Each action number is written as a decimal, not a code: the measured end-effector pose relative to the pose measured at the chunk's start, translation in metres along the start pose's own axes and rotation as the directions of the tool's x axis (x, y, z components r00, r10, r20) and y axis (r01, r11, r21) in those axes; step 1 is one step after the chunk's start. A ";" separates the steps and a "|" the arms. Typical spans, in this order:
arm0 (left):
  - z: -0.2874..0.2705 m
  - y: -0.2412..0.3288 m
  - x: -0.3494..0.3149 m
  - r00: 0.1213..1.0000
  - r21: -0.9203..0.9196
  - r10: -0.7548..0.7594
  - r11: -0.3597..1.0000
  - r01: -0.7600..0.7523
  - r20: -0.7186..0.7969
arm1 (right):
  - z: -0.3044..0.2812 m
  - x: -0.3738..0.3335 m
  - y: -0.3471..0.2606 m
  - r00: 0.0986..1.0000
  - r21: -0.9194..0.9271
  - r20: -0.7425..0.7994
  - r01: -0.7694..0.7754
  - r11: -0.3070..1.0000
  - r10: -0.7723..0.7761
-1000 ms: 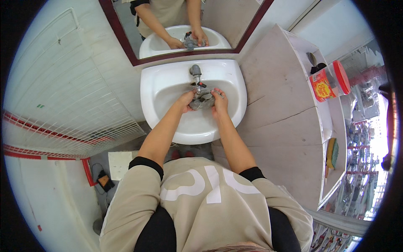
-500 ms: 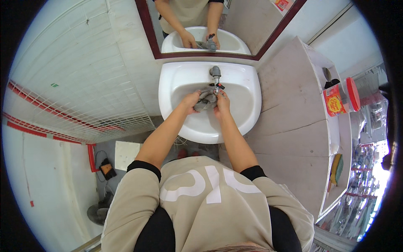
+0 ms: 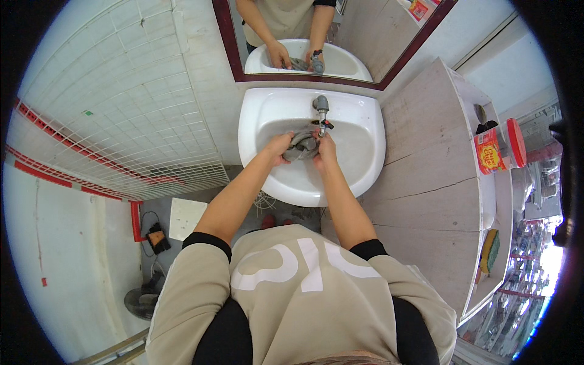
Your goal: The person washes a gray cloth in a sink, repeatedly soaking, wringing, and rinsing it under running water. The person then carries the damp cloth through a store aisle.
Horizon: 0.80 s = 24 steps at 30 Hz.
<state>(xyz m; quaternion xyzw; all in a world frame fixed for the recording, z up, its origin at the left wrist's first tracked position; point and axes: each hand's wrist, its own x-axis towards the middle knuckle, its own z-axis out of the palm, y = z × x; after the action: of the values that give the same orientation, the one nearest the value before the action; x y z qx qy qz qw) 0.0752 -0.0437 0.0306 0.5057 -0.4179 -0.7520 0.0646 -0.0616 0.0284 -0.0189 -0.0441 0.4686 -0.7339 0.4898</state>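
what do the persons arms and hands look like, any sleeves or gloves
Both hands are bare, with no gloves: the left hand and the right hand. The forearms are uncovered. Black sleeve cuffs end near the elbows, under a beige top with large white markings. No watch or rings are visible.

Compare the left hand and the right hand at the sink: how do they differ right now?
The left hand grips the left end of the grey cloth, away from the tap; the right hand holds the cloth's right end directly below the tap's spout. Both are closed on the same cloth, inside the white basin.
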 end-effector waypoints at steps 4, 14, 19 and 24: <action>0.004 -0.004 0.007 0.993 -0.054 0.021 0.998 -0.015 0.115 | -0.018 -0.006 -0.014 0.995 0.099 0.052 -0.094 0.991 0.089; 0.031 -0.013 0.030 0.972 -0.151 0.178 0.976 -0.154 0.157 | -0.033 -0.030 -0.045 0.999 -0.031 -0.044 0.019 0.999 -0.020; 0.045 -0.008 0.041 0.964 -0.263 0.126 0.963 -0.062 0.234 | -0.042 -0.035 -0.059 1.000 -0.019 -0.023 0.004 1.000 -0.004; 0.050 -0.006 0.041 0.961 -0.186 0.081 0.982 -0.031 0.263 | -0.044 -0.037 -0.064 0.997 0.028 -0.072 -0.019 0.999 0.021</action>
<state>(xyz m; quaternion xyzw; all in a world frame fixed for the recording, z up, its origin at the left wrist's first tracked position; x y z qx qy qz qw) 0.0164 -0.0328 0.0042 0.3788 -0.3674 -0.8462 0.0740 -0.1088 0.0899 0.0181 -0.0063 0.4763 -0.7362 0.4806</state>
